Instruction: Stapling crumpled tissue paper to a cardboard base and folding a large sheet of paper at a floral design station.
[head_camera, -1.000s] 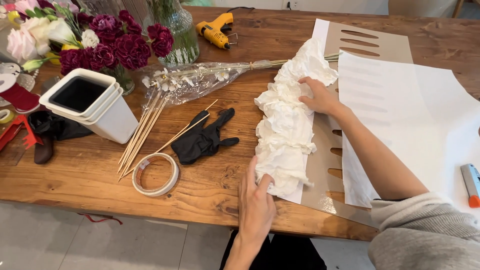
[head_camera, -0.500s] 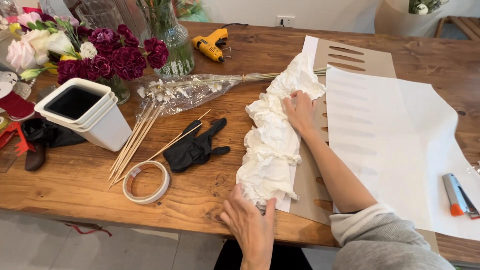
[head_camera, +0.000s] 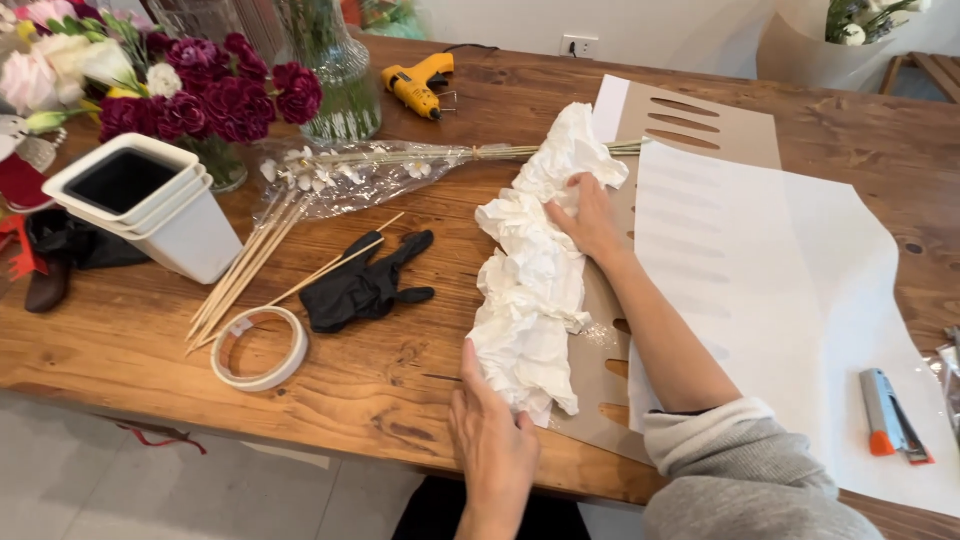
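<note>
Crumpled white tissue paper (head_camera: 535, 275) lies in a long bunched strip on the wooden surface (head_camera: 380, 390), overlapping slotted brown card (head_camera: 700, 125). Left hand (head_camera: 492, 440) flat, open, touching its near end. Right hand (head_camera: 590, 220) spread, pressing its upper middle.

Two hands, left hand (head_camera: 495, 440) and right hand (head_camera: 590, 215). One crumpled white paper (head_camera: 535, 275), one black glove (head_camera: 365, 285), one tape roll (head_camera: 260, 348), one glue gun (head_camera: 418, 85), one white pot stack (head_camera: 150, 205).

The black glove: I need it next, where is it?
In the head view the black glove lies on the wooden table, left of the crumpled white paper, beside the tape roll and wooden sticks.
</note>
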